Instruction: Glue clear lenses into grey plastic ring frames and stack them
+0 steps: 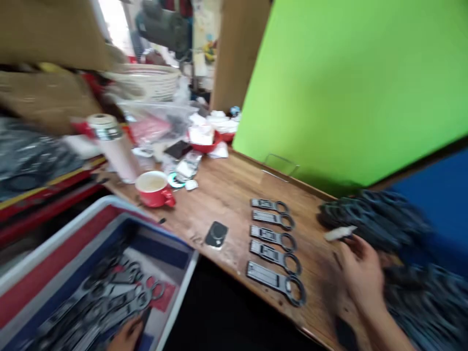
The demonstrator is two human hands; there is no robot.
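Black ring-ended plastic parts [275, 239]: five in row on wooden table [230, 190], left of right hand [360, 278]. Right hand loosely open, fingers resting by heaped pile [380, 219]; pile could slide, scatter row. Left hand [126, 334] in crate [109, 273] of same parts, grip unclear. Red mug [155, 189] risks elbow knock.

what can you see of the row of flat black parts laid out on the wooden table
The row of flat black parts holds five alike pieces, dark grey to black, plastic by the look. Each has a slotted rectangular body and a round ring at its right end. They lie flat and parallel, spaced apart, on the wooden table. The right hand rests just to their right; no hand touches them.
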